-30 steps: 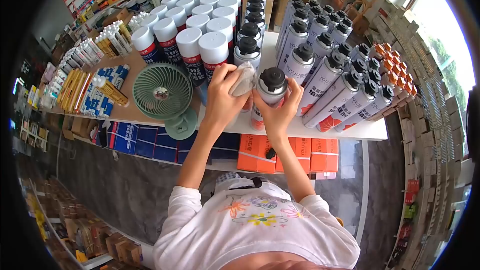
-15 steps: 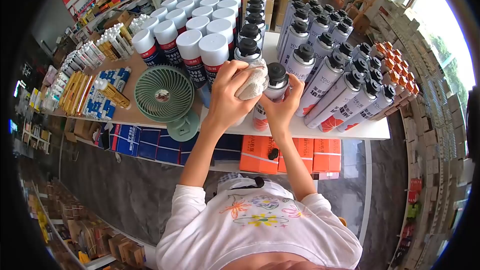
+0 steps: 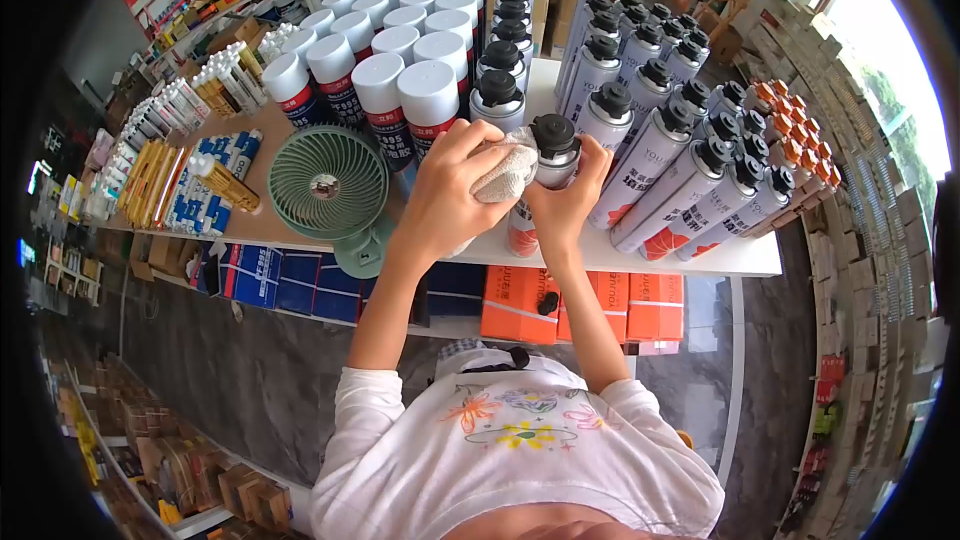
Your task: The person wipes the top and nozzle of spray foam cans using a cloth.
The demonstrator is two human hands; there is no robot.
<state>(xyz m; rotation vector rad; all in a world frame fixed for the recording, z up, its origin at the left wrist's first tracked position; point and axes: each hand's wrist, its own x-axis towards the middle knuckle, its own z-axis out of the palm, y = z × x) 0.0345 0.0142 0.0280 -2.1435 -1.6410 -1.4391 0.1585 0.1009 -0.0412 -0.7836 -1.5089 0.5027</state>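
Observation:
In my left hand (image 3: 450, 190) is a bunched, pale cleaning cloth (image 3: 508, 172), pressed against the near can's left side just below its cap. My right hand (image 3: 565, 202) grips that foam spray can (image 3: 557, 172), with fingers curled round its upper body. A black cap (image 3: 553, 134) tops the can, and red print shows near its base; my hands cover much of the middle. Beside it on the right stand several matching black-capped cans (image 3: 640, 165). To the left are rows of white-capped spray cans (image 3: 428, 95).
A green fan (image 3: 328, 185) stands left of my hands on the table (image 3: 715, 258). Sealant tubes (image 3: 205, 190) lie farther left. Orange boxes (image 3: 520, 310) and blue boxes (image 3: 255, 275) sit below the tabletop. Orange-capped cans (image 3: 795, 135) stand at the right.
The gripped can's cap has shifted slightly up, away from me. The cloth has moved a little lower beside it, and my left hand has moved slightly down with it.

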